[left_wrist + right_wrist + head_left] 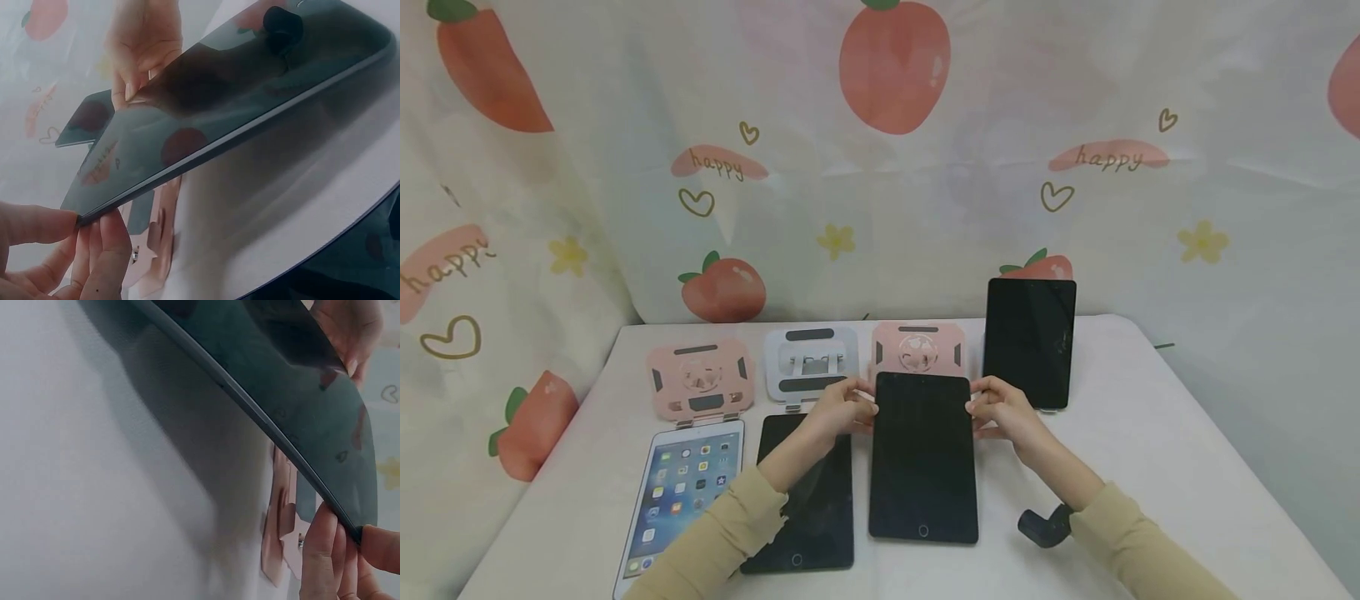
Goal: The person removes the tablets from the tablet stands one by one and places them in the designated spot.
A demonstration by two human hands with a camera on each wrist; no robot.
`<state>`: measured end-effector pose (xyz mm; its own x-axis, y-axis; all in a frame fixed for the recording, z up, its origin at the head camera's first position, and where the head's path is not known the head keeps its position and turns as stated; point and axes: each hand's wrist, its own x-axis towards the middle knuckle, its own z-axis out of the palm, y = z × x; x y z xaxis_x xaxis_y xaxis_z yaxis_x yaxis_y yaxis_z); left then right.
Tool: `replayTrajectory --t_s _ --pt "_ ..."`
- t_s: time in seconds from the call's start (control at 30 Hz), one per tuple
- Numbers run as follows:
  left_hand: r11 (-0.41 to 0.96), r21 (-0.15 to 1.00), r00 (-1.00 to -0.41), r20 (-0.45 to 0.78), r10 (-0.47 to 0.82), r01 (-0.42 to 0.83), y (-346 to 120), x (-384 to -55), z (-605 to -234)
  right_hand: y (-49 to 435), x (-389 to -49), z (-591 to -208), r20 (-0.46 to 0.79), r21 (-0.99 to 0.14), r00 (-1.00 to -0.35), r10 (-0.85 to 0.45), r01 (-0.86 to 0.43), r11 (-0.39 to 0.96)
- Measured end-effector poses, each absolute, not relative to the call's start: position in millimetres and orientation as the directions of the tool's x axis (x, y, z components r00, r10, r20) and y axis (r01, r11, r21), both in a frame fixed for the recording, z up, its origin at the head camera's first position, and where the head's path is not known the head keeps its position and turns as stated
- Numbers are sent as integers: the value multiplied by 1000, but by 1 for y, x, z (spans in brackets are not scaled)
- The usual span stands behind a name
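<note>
Both hands hold a black tablet point(922, 467) by its two upper corners. My left hand point(841, 408) pinches the left corner, thumb on the screen side and fingers behind. At the right corner my right hand point(1004, 410) pinches the same way. The tablet is tilted, its top edge raised off the table and its home-button end toward me, as both wrist views show. Just behind its top edge is a pink tablet stand point(917, 343), its lower part hidden by the tablet. In the right wrist view, part of that stand point(281, 519) appears beneath the tablet.
Another black tablet point(812, 508) and a white tablet point(688, 479) with a lit screen lie to the left. Behind them stand a white stand point(812, 387) and a pink stand point(702, 375). Back right, a black tablet point(1030, 342) stands upright. A patterned curtain point(970, 208) hangs behind.
</note>
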<state>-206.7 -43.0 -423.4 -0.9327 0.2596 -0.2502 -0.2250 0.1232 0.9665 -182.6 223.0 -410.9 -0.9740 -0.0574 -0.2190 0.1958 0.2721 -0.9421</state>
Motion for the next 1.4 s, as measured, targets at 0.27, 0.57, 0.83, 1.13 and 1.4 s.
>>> replayTrajectory --t_s 0.27,0.57,0.83,1.13,1.4 --pt "161 955 -925 -283 253 -248 -43 -200 -427 221 -178 -417 -266 -937 -962 -56 245 250" --pt "188 950 -924 -290 248 -247 -44 -197 -439 218 -173 -422 -298 -926 -953 -52 276 258" --pt "215 938 -913 -321 252 -271 -43 -195 -441 215 -170 -422 -323 -906 -946 -37 297 301" --pt "279 910 -871 -386 303 -306 -47 -193 -438 216 -170 -428 -367 -874 -929 -52 325 361" --pt "337 894 -853 -404 329 -294 -47 -191 -436 214 -169 -430 -390 -872 -919 -53 350 343"
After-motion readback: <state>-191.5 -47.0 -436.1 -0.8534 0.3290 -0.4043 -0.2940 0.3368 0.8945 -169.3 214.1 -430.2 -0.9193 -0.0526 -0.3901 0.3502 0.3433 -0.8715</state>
